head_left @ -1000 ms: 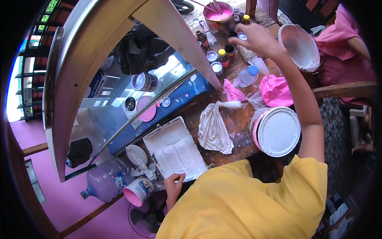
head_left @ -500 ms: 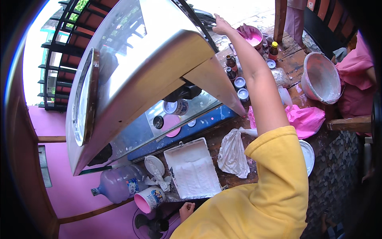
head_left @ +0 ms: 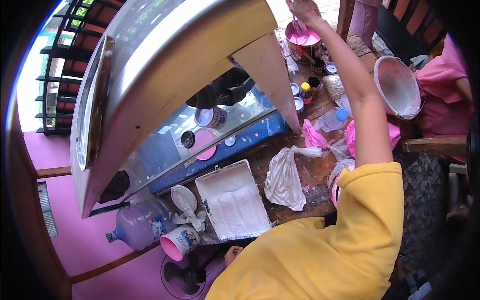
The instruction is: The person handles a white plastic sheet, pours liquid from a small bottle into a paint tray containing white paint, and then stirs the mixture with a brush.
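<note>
At the far edge of the view, my right hand (head_left: 304, 9) is over a metal can (head_left: 303, 54) of pink paint. Its fingers look curled, close to a pink-coated stick or brush (head_left: 299, 29) standing in the paint; the view's edge cuts off part of the grip. My left hand (head_left: 232, 255) hangs low by the table's near edge, fingers curled, partly behind my yellow shirt. Just beyond it lie a white-coated paint tray (head_left: 232, 200) and a tipped tub (head_left: 181, 242) with pink inside. A crumpled white plastic bag (head_left: 285, 181) rests right of the tray.
A large glass-fronted cabinet (head_left: 165, 75) fills the left. Bottles, including a yellow-capped one (head_left: 305, 93), and small cans crowd the far table. A large basin (head_left: 398, 87) and a person in pink (head_left: 444, 75) are at right. A water jug (head_left: 140, 226) and a fan (head_left: 190, 275) stand lower left.
My right hand has moved from left of the pink paint can to above it. My view has shifted, bringing the blue-capped clear bottle out from behind my arm.
</note>
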### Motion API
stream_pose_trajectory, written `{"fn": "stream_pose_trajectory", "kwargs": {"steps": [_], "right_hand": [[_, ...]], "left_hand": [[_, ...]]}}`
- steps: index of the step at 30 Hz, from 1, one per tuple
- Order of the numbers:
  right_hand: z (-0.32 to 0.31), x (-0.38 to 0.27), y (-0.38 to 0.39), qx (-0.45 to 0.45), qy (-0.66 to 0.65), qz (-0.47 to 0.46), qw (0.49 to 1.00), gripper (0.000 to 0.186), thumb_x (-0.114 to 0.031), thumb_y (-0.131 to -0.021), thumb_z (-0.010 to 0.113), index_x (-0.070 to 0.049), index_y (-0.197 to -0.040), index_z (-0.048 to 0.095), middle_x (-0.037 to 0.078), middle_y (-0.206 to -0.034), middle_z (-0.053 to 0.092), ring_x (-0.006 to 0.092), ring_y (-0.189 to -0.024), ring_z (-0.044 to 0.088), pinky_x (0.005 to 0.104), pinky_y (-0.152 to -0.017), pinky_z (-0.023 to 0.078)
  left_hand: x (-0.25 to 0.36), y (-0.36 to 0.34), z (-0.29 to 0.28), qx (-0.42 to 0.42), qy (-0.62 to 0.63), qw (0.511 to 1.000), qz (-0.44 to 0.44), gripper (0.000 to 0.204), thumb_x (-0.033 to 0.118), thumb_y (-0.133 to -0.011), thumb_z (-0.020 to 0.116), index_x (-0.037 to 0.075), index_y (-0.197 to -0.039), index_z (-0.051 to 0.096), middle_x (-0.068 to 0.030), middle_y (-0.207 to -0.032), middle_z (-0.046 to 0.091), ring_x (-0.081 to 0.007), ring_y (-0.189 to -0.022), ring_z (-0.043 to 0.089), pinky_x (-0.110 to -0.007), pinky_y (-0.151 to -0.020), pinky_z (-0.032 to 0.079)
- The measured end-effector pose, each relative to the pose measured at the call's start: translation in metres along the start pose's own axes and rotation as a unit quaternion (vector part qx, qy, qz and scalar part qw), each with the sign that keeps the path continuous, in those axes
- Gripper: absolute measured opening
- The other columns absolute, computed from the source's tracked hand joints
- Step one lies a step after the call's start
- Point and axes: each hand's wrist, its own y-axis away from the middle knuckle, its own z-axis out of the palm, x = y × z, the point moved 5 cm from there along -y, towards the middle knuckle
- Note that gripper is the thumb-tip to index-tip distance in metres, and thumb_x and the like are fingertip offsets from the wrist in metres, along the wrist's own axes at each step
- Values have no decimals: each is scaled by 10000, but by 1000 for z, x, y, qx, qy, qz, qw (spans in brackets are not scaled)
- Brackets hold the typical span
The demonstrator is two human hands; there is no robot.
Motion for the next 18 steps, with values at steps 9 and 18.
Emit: {"fn": "stream_pose_trajectory", "kwargs": {"steps": [9, 18], "right_hand": [[-62, 83, 78, 119, -340, 272, 892, 165, -147, -814, 483, -8, -830, 570, 175, -636, 581, 298, -588, 601, 401, -529, 452], [-61, 102, 118, 69, -276, 328, 901, 456, -422, -897, 361, -43, -942, 610, 185, -803, 637, 394, -815, 599, 414, -723, 475]], "left_hand": [[-28, -13, 25, -40, 10, 999, 6, 232, 216, -819, 633, -12, -852, 605, -45, -697, 616, -67, -622, 545, -236, -570, 457], [-59, 4, 23, -29, 7, 999, -23, 225, 215, -810, 639, -1, -847, 588, -63, -696, 603, -88, -625, 554, -254, -569, 456]]}}
